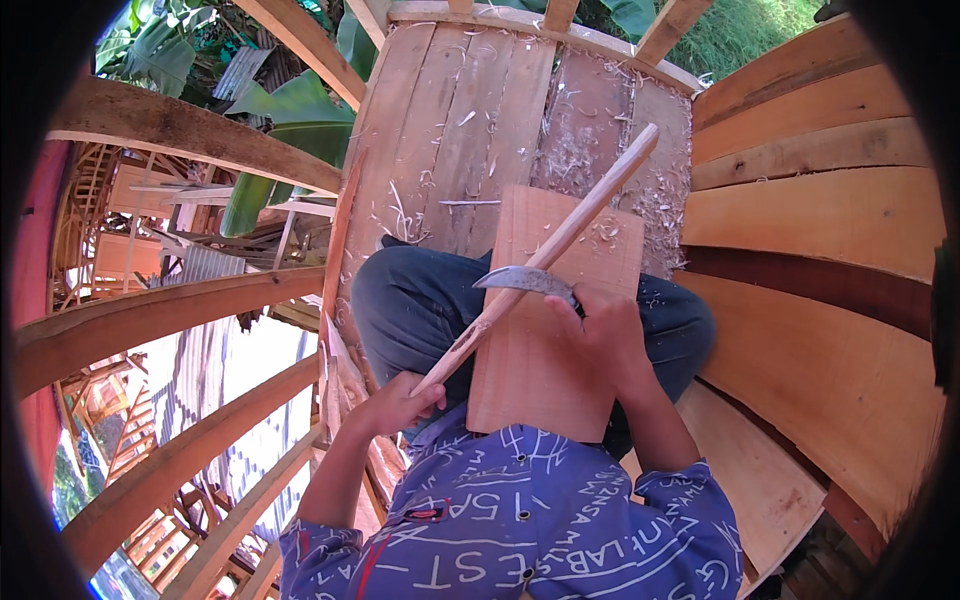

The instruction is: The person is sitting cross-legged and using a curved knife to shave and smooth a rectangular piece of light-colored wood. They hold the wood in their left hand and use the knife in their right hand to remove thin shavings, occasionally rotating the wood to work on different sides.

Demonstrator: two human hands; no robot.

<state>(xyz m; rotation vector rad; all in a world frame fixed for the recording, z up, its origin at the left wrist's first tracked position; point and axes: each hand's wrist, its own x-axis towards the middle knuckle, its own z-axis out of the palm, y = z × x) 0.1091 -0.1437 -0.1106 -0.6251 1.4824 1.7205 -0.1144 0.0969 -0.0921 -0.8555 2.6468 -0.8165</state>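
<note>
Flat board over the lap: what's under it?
Dark trousers show at both sides of the board, with the plank floor beyond its far end. Whatever lies directly beneath is covered by the board itself and can't be seen.

The right fingers (597,303) wrap the curved knife (522,279), hiding its handle, while the left fingers (424,396) cover the lower end of the pale stick (585,213). Stick and right hand hide parts of the board (545,380), which in turn covers the middle of the dark trousers (400,300). The lower edge cuts off the shirt (470,530). A dark thing (942,320), cropped at the right rim, cannot be identified. Timber pieces (130,190) far left are too small to tell apart.
</note>
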